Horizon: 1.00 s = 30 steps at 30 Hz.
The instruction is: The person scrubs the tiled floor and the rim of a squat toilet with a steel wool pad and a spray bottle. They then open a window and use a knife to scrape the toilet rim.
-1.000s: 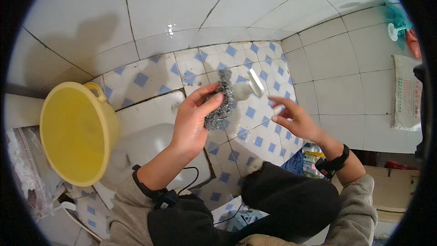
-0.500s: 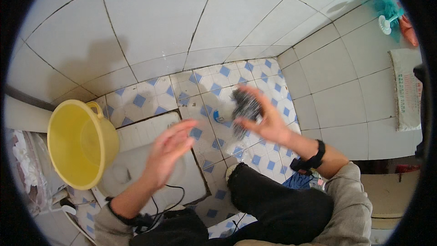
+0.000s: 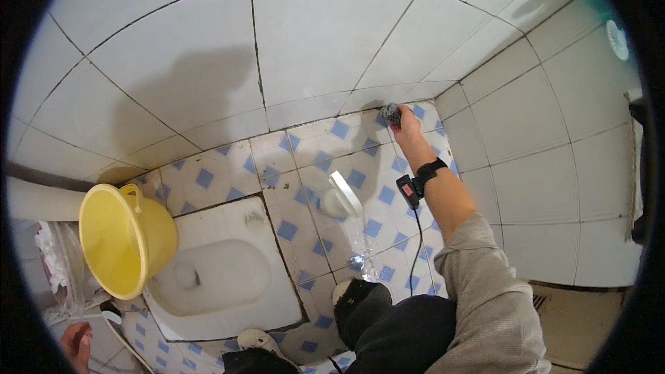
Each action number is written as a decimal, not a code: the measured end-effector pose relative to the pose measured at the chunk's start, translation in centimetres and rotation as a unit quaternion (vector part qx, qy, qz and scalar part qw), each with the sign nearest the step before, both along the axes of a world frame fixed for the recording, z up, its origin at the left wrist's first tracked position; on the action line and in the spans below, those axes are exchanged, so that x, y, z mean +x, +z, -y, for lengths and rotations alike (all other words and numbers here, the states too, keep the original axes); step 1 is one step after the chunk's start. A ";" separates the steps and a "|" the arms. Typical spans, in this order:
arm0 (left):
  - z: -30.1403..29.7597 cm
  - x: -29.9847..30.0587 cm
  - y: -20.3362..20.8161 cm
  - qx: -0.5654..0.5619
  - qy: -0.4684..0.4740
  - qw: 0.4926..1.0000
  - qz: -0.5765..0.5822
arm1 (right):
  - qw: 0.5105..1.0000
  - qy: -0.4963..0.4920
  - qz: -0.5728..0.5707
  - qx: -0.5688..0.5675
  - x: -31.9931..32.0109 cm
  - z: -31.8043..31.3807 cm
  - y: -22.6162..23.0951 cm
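In my right hand (image 3: 407, 127) is a dark grey wire scouring pad (image 3: 391, 113), held where the floor meets the far wall, close to the right corner. The fingers are closed round the pad, and the whole right arm reaches out straight. My left hand (image 3: 76, 346) is low at the left rim, its fingers loosely bent and apart with nothing visible in them. Part of that hand is cut off by the picture's edge. A white object with a flat, wide edge (image 3: 345, 194) rests on the tiled floor between my foot and the wall; its kind I cannot make out.
A yellow bucket (image 3: 145, 242) stands at the left beside the white squat toilet (image 3: 277, 270). A shiny floor drain (image 3: 357, 262) lies near my shoe (image 3: 343, 293). White tiled walls (image 3: 332, 34) close off the far and right sides. A cable hangs from the right wrist band (image 3: 424, 179).
My right hand has carried the scouring pad away from me to the wall's foot. My left hand has drawn back to the lower left. The white object now shows plainly.
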<state>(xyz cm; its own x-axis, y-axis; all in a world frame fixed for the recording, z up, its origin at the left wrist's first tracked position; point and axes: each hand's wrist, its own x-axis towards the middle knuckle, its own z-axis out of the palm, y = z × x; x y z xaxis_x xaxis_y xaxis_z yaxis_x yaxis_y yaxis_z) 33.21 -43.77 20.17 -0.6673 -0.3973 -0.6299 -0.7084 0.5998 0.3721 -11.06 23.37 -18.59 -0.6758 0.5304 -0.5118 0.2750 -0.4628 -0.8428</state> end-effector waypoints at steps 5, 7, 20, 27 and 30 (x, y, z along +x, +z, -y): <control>-0.6 6.0 -2.5 -0.039 0.195 0.979 -0.032 | 0.993 -0.062 -0.082 -0.051 -1.8 4.2 -4.5; -0.9 8.1 -3.9 -0.060 0.170 0.984 0.011 | 0.998 0.048 0.032 0.032 -1.9 7.4 -5.9; 1.3 9.3 -13.0 -0.051 0.189 0.971 -0.136 | 0.965 0.143 -0.146 0.165 3.0 13.8 8.6; 0.5 2.4 -17.0 0.019 0.310 0.948 -0.063 | 0.384 0.283 -0.553 0.683 4.1 17.7 18.2; 0.4 0.0 -18.5 0.075 0.308 0.946 -0.064 | 0.205 0.334 -0.608 0.691 2.4 21.9 20.2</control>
<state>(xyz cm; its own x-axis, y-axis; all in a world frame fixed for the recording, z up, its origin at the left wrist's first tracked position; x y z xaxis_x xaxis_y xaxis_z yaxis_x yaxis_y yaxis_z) 33.22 -44.22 1.66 -0.4129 -0.6477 -0.6403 -0.8498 0.0211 0.5267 -8.66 1.47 1.60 -0.0167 -0.8170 0.5764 -0.9132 0.2471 0.3239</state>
